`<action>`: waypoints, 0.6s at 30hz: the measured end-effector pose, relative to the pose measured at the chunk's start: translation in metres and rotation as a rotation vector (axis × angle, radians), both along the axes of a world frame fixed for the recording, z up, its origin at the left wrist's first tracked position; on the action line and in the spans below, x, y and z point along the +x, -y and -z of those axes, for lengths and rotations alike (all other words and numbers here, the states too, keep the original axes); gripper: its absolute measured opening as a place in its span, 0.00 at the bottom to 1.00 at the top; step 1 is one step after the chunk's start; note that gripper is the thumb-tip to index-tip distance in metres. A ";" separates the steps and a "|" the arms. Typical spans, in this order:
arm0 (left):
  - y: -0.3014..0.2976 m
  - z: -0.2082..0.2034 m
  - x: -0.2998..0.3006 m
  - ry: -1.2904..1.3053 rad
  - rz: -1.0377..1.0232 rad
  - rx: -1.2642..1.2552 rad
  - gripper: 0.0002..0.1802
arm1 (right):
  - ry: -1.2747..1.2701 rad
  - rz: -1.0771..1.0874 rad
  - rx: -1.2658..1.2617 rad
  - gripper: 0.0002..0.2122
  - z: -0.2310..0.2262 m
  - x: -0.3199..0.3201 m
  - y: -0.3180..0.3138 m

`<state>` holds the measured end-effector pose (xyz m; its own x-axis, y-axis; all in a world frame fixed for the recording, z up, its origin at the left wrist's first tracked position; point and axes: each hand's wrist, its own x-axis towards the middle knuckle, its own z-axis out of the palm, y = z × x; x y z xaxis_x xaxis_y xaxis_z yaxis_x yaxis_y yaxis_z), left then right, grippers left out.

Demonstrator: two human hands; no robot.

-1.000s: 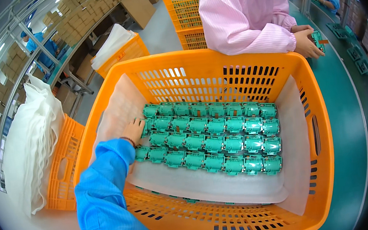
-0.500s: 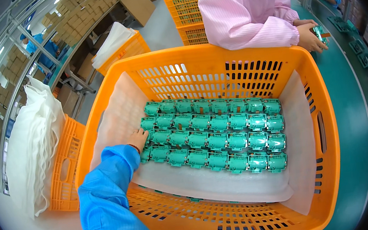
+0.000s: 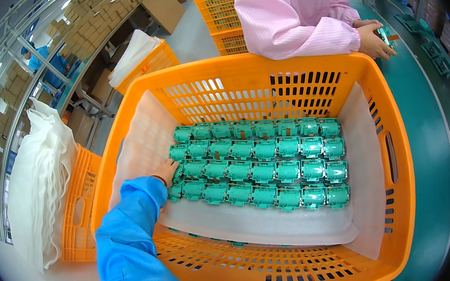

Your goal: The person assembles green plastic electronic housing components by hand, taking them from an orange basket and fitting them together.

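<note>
Rests the left hand (image 3: pixel 167 171) just inside the left wall of the large orange basket (image 3: pixel 195 73), with the fingers at the left end of the third row of green housings (image 3: pixel 262 172), counted from the basket's far wall. Cannot tell the state of the grip, whether spread or pinching a housing: too hidden at the fingertips. Wears a blue sleeve (image 3: pixel 130 234) over the basket's near left corner, with a dark band at the wrist.

Inside the basket, the green housings in four close rows, nearer to its far wall than to its near one. On some of them, small brown strips; on those toward the basket's right wall, bright glints. Beneath the rows, a translucent white sheet (image 3: pixel 268 230), bare toward the basket's near wall and turned up along its left and right walls.

Right of the basket, a green bench (image 3: pixel 426 173). Beyond the basket's far right corner, a person in pink (image 3: pixel 294 16), with both hands around a green part (image 3: pixel 385 38). Left of the basket, a stack of white sheets (image 3: pixel 41 183) beside a smaller orange crate (image 3: pixel 80 207). Behind the basket, stacked orange crates (image 3: pixel 215 8) with green contents.
</note>
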<state>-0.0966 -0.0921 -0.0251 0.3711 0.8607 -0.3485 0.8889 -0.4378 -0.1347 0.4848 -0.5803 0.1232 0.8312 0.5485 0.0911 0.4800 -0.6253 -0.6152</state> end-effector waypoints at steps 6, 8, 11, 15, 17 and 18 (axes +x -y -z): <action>-0.013 -0.017 0.011 0.041 -0.030 -0.212 0.38 | 0.011 -0.009 -0.015 0.06 -0.003 -0.004 -0.005; -0.015 -0.014 0.008 0.037 -0.015 -0.196 0.38 | 0.023 -0.023 -0.033 0.06 0.000 -0.002 -0.006; -0.008 0.002 -0.002 0.092 -0.034 -0.092 0.40 | 0.045 -0.043 -0.009 0.06 -0.007 -0.007 -0.005; -0.012 0.007 0.000 0.122 -0.035 -0.083 0.41 | 0.049 -0.063 -0.003 0.06 -0.004 -0.004 -0.005; -0.018 0.008 -0.006 0.118 0.023 -0.135 0.41 | 0.051 -0.066 0.010 0.06 -0.002 -0.003 -0.007; -0.020 0.005 -0.001 0.119 0.028 -0.137 0.41 | 0.089 -0.074 -0.021 0.05 0.000 -0.002 -0.007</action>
